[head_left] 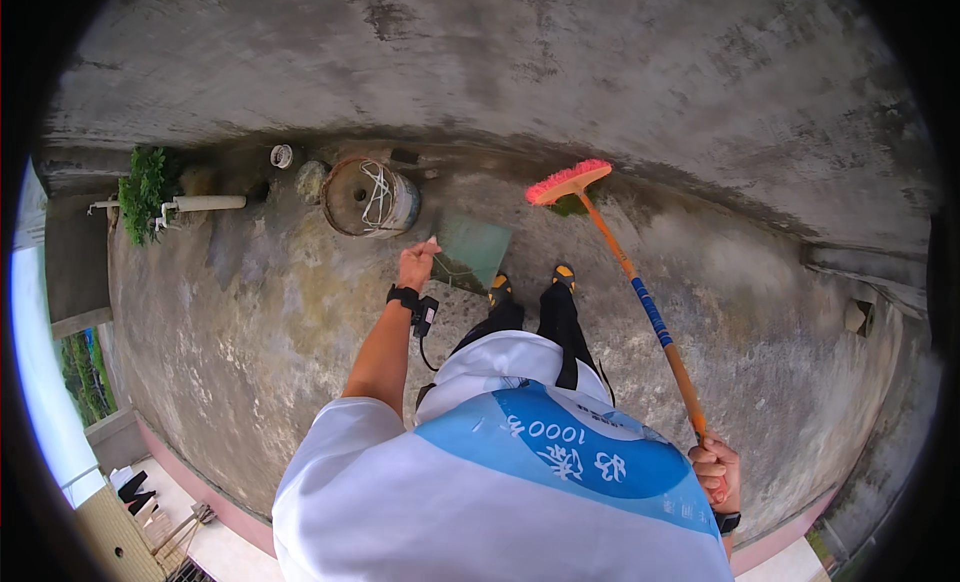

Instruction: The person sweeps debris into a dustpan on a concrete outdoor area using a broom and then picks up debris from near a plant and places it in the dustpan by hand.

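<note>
My right grip wraps the long orange-and-blue pole; my left grip curls beside a flat greenish sheet, whether pinching anything I can't tell. Beyond: a round, stained bucket, then the pole's bristly pink brush head near the rough concrete wall.

The sheet is between the bucket on its left and the broom on its right.

Leafy plant, probably plastic pipe
</note>
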{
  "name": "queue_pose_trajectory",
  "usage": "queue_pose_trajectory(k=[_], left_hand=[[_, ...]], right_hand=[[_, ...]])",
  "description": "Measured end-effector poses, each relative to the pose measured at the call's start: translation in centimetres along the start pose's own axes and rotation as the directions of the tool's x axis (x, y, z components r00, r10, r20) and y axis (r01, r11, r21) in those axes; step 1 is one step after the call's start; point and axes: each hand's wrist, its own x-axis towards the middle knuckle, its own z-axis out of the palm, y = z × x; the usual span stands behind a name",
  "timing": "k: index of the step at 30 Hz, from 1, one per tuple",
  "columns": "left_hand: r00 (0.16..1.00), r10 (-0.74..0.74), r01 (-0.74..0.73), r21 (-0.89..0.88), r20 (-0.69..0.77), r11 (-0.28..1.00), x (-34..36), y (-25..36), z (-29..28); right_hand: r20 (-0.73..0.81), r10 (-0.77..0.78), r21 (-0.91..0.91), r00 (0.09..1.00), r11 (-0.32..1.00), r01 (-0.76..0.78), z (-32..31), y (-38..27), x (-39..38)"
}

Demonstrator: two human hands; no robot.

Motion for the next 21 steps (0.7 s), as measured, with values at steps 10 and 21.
queue_pose_trajectory(k=[10,21], left_hand=[[0.925,0.302,-0.361,0.282,0.231,0.889,7.7,1.4,5.7],[0.871,0.387,-0.484,0.388,0.302,0.785,12.6,2.2,9.5]], right_hand=[[-0.341,-0.544,-0.702,0.767,0.690,0.178,2.4,4.8,-1.2],[-0.058,-0.924,-0.961,0.377,-0.051,-0.273,-10.1,-5.6,8.7]])
